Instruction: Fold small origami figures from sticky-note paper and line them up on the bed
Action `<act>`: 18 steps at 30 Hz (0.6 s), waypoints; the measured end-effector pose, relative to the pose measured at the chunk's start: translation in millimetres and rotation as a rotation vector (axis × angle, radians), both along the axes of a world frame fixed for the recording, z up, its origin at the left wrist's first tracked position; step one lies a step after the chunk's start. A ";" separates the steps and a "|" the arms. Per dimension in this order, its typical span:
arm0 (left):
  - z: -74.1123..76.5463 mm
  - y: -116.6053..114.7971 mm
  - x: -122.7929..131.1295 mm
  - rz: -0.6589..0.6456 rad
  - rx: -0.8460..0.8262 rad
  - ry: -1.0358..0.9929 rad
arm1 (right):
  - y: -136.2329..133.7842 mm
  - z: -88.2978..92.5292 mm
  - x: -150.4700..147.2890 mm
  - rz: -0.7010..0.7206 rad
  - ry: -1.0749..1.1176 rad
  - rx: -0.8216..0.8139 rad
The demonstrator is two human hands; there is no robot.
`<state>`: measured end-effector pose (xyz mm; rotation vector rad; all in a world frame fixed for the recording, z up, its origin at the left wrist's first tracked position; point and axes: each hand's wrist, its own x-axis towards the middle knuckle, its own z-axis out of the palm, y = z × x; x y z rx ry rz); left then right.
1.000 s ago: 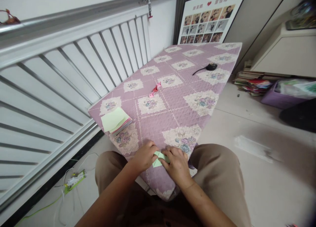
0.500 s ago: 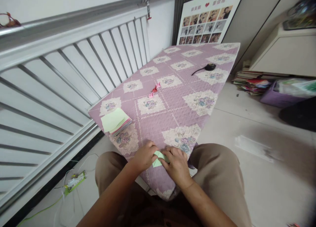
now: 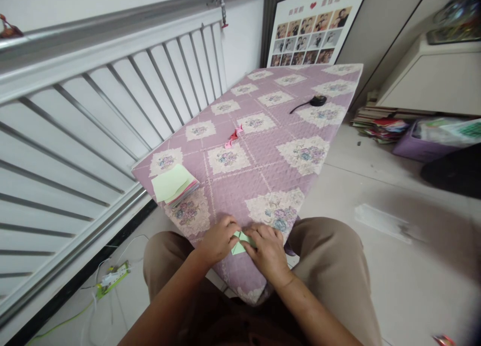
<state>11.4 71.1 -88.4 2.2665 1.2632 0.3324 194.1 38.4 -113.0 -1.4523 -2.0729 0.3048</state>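
Note:
A small folded piece of light green paper (image 3: pixel 238 248) lies on the cloth near the table's close corner, with crease lines showing across it. My left hand (image 3: pixel 221 239) grips its left edge between thumb and fingers. From the right, my right hand (image 3: pixel 267 248) pinches the same paper, thumb laid on top and fingers curled over the far side. Parts of the sheet are hidden under both hands. To the left is a stack of coloured paper (image 3: pixel 176 184) with a light green sheet on top. Further up the cloth sit several small pink and red folded paper pieces (image 3: pixel 233 136).
The table wears a purple floral cloth (image 3: pixel 263 155). A black object with a short cord (image 3: pixel 317 101) rests towards the far right. A white radiator (image 3: pixel 150 85) runs along the left side. On the floor at lower left is a green-edged power strip (image 3: pixel 113 280).
The whole view has shifted slightly. Both hands stay on the green paper in nearly the same pose, with only a small movement of the fingers.

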 end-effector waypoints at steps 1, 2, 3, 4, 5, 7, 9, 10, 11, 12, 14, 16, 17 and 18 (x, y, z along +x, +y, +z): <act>-0.6 -0.1 0.0 0.001 0.005 -0.003 | 0.0 -0.3 0.0 0.001 -0.002 0.000; -0.9 -0.2 0.1 0.003 0.010 -0.005 | -0.1 -0.5 -0.1 0.002 -0.003 0.000; -1.0 -0.5 0.2 0.006 0.015 -0.005 | -0.1 -0.6 -0.1 0.002 -0.003 -0.002; -0.9 -0.8 0.2 0.008 0.018 -0.004 | 0.0 -0.6 -0.2 0.003 -0.002 -0.004; -0.7 -1.1 0.3 0.011 0.021 -0.002 | 0.0 -0.4 -0.3 0.004 -0.001 -0.006; -0.1 -2.0 0.5 0.016 0.021 0.004 | 0.1 0.0 -0.4 0.006 0.002 -0.009; 0.2 -2.8 0.4 0.022 0.020 0.004 | 0.1 0.5 -0.4 0.005 0.006 -0.012; 0.1 -3.1 0.3 0.024 0.018 0.004 | 0.0 0.7 -0.3 0.004 0.009 -0.015; -0.2 -3.4 0.1 0.026 0.017 0.004 | -0.1 0.8 -0.1 0.005 0.010 -0.019; -0.7 -3.6 -0.1 0.028 0.016 0.004 | -0.2 0.9 0.0 0.004 0.012 -0.025; -1.9 -3.7 -0.4 0.034 0.017 0.009 | -0.1 1.7 0.0 0.004 0.016 -0.042; -2.7 -3.5 -0.1 0.039 0.020 0.012 | 0.8 3.5 -0.7 -0.001 0.024 -0.070; -2.6 -3.3 0.3 0.039 0.023 0.010 | 1.8 5.0 -1.3 -0.005 0.026 -0.090; -2.1 -3.3 0.9 0.038 0.026 0.008 | 3.2 6.9 -2.0 -0.009 0.023 -0.112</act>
